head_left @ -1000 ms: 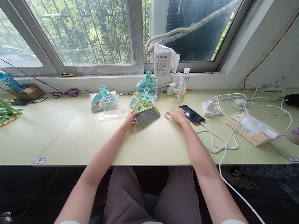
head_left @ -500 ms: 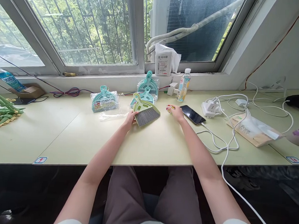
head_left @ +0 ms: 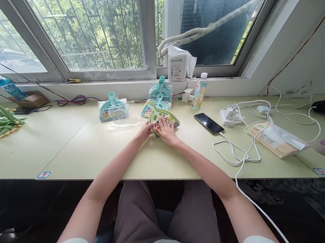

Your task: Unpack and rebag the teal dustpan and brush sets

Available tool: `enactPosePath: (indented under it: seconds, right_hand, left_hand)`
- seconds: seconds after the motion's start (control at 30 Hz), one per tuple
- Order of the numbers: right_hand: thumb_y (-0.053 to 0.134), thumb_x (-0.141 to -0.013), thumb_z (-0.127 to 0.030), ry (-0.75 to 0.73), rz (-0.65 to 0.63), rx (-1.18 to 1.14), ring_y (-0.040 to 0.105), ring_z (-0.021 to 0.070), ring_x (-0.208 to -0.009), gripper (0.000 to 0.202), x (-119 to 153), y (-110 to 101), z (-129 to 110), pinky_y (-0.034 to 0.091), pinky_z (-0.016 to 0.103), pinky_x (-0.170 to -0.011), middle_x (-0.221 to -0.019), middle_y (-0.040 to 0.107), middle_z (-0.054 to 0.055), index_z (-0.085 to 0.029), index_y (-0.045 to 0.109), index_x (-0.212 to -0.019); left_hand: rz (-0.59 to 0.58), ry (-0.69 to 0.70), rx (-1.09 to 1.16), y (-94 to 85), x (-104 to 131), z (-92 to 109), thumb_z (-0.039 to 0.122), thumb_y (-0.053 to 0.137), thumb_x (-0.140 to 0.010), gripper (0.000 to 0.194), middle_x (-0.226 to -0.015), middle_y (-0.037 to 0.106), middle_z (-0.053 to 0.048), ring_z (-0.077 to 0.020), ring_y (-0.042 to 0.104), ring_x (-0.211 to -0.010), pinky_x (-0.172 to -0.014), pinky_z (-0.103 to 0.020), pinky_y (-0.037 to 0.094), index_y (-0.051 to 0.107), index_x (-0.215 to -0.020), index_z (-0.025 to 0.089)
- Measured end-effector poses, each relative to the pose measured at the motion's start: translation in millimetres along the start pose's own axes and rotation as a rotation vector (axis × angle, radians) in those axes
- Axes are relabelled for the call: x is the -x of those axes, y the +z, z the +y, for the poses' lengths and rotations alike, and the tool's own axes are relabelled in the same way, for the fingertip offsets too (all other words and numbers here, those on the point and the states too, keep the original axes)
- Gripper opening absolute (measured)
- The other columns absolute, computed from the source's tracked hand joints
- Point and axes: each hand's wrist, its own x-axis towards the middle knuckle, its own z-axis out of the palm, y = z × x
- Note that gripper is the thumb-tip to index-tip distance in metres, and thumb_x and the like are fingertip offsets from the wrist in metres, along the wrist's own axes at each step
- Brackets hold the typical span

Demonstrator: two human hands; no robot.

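Lime-green set: a lime-green plastic dustpan-and-brush set [head_left: 156, 112] at the clock's centre, near the middle of the table, its handle toward 11 o'clock.
Left hand: the left hand [head_left: 144, 132] pinches the set's edge at 8 o'clock; the fingers beneath are hidden.
Right hand: the right hand [head_left: 166, 132] lies palm down, fingers spread, over the set and a small, brightly printed card [head_left: 156, 127], mostly covered.
Weight and stiffness: probably light and rigid, with springy bristles; the card looks thin and easily bent.
Slip: smooth plastic should slide under a flat palm, so the left pinch probably steadies it.
Best hold: the handle or the firm rim, rather than the bristle edge.
Around it: turquoise plastic sets in clear bags at 9 o'clock [head_left: 113, 109] and 12 o'clock [head_left: 161, 94]; a black smartphone [head_left: 208, 123] at 3 o'clock, well apart.
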Motion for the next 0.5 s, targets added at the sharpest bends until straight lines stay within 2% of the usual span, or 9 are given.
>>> enactPosePath:
  seconds: [0.1,0.27,0.37,0.43,0.5]
  right_hand:
    - [0.013,-0.095,-0.061,0.038,0.019,-0.014,-0.009,0.0313,-0.147,0.072,-1,1,3,-0.005,0.067,-0.110,-0.160,-0.008,0.006,-0.022,-0.003,-0.153]
    - [0.020,-0.096,-0.058,0.021,0.096,-0.062,-0.005,0.0347,-0.147,0.068,-2,3,3,-0.004,0.068,-0.110,-0.161,-0.004,0.008,-0.024,0.006,-0.154]
    - [0.023,-0.098,-0.051,0.024,0.289,-0.167,-0.005,0.0304,-0.148,0.062,-3,2,4,-0.001,0.067,-0.110,-0.161,-0.001,0.006,-0.028,0.009,-0.153]
    - [0.028,-0.097,-0.049,0.096,0.468,-0.299,-0.006,0.0276,-0.148,0.063,-5,-1,9,0.003,0.065,-0.112,-0.161,-0.002,0.006,-0.029,0.006,-0.153]
    - [0.038,-0.094,-0.047,0.213,0.604,-0.476,-0.005,0.0261,-0.148,0.071,-8,-6,16,0.009,0.059,-0.115,-0.161,-0.004,0.008,-0.025,0.003,-0.153]
  left_hand:
    - [-0.014,0.013,-0.021,0.2,0,-2,0.023,0.074,-0.066,0.040,-0.088,0.068,-0.003,-0.0094,0.061,-0.067,-0.062,-0.022,0.050,0.058,-0.102,0.015]
    - [0.039,0.027,-0.040,0.6,1,0,0.014,0.069,-0.062,0.041,-0.085,0.067,-0.002,-0.0110,0.063,-0.071,-0.065,-0.024,0.050,0.057,-0.102,0.015]
    - [0.069,0.045,-0.008,0.4,1,3,0.011,0.068,-0.061,0.044,-0.090,0.068,-0.003,-0.0128,0.064,-0.077,-0.072,-0.026,0.051,0.057,-0.104,0.015]
    - [0.081,0.068,0.026,0.6,0,6,0.011,0.069,-0.060,0.048,-0.096,0.069,-0.004,-0.0153,0.066,-0.084,-0.077,-0.029,0.053,0.056,-0.106,0.016]
    - [0.093,0.097,0.059,0.9,0,8,0.011,0.070,-0.060,0.052,-0.100,0.069,-0.005,-0.0178,0.066,-0.089,-0.080,-0.032,0.053,0.054,-0.109,0.017]
